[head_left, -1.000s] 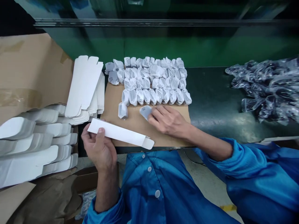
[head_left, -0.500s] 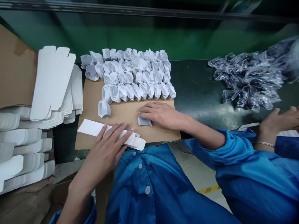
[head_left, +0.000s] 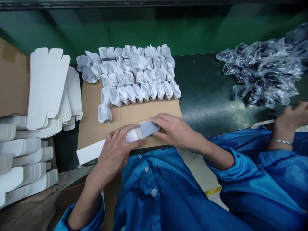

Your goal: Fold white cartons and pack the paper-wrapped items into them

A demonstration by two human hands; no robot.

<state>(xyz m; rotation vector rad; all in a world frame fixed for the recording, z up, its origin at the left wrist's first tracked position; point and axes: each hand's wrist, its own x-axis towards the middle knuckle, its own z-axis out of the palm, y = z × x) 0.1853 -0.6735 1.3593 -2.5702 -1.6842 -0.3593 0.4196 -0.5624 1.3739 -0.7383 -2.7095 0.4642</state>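
Observation:
My left hand (head_left: 117, 144) is closed around a long, narrow white carton (head_left: 90, 152), which lies slanted over the cardboard sheet's front edge. In my right hand (head_left: 170, 128) is a small packet in a frosted whitish wrapper (head_left: 148, 129), gripped between thumb and fingers. The packet's left end is at the carton's right end; whether it has entered the opening I cannot tell. What the wrapper contains is hidden. Behind my hands, rows of similar wrapped packets (head_left: 130, 93) stand on the cardboard sheet (head_left: 131, 112), with a single one (head_left: 105, 114) in front of them on the left.
Flat white cartons (head_left: 48, 86) are stacked at the left, with more folded ones (head_left: 26, 160) below them by a brown box (head_left: 13, 77). Clear plastic bags with dark contents (head_left: 262, 73) are heaped on the dark green table (head_left: 199, 96). At the far right is another person's hand (head_left: 292, 117).
My right hand has lifted the wrapped packet off the cardboard and brought it to the carton's end. My left hand has gone from lying over the carton to gripping it.

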